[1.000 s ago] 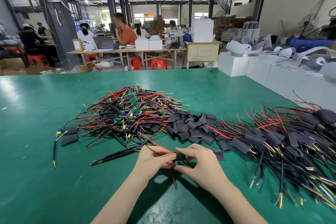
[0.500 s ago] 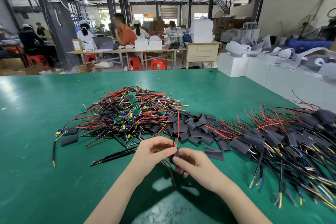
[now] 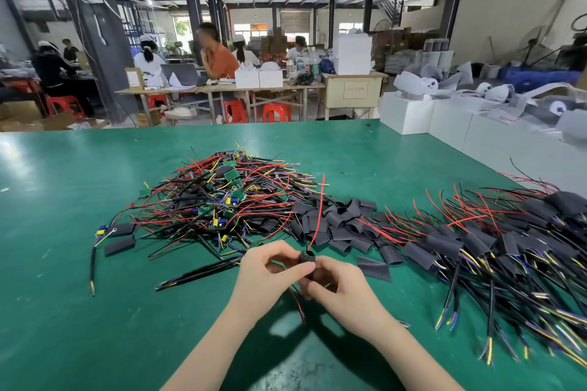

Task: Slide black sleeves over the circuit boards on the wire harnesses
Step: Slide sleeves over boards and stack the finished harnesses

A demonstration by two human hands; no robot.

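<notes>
Step in hand, as I judge it: sleeving one harness. Both hands meet just in front of the loose sleeve pile [image 3: 336,222], which I use as landmark. The left hand [image 3: 270,267] has fingers curled, thumb and forefinger pinching toward the black sleeve [image 3: 308,259] – contact at its left edge, probably on the harness end going into it. The right hand [image 3: 336,289] is curled round the sleeve's lower part, gripping it from below and the right. The sleeve stands roughly upright between the two fingertip groups, mouth up, just nearer the person than the pile.

A red wire [image 3: 319,209] rises out of the sleeve's top and crosses over the pile; more red wire [image 3: 297,305] trails below the hands. The circuit board itself is not visible – likely inside the sleeve or hidden by fingers, cannot tell.

Next move calls for holding the sleeve steady with the right hand while the left feeds or pulls the wires until the board is covered, then dropping it on the finished harnesses [image 3: 495,244] right of the pile. Unsleeved harnesses [image 3: 228,200] lie left of the pile on the green table [image 3: 63,327].
</notes>
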